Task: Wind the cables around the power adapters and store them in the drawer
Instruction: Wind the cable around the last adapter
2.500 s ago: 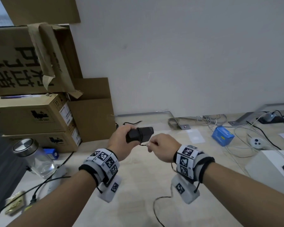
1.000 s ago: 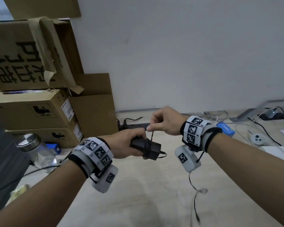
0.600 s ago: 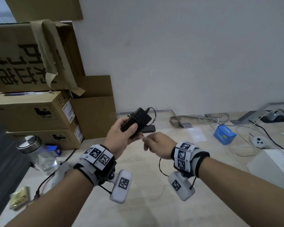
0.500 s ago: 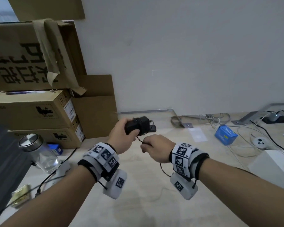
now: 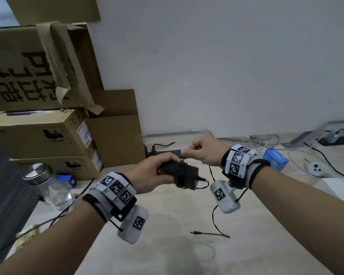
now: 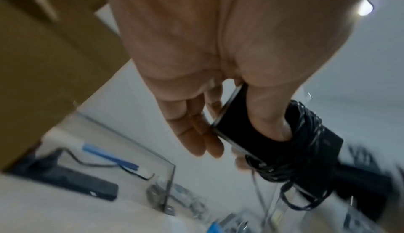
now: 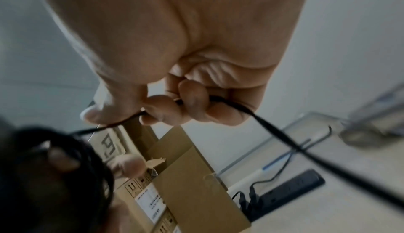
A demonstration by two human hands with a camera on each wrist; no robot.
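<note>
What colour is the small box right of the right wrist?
Blue box; head view shows it best.

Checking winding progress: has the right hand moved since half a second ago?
Yes. The right hand, pinching the cable, has risen above the adapter, toward the power strip by the wall.

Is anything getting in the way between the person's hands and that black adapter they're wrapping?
No. The left hand grips the power adapter directly, and the right hand pinches its cable just above it. The drawer is not in view.
</note>
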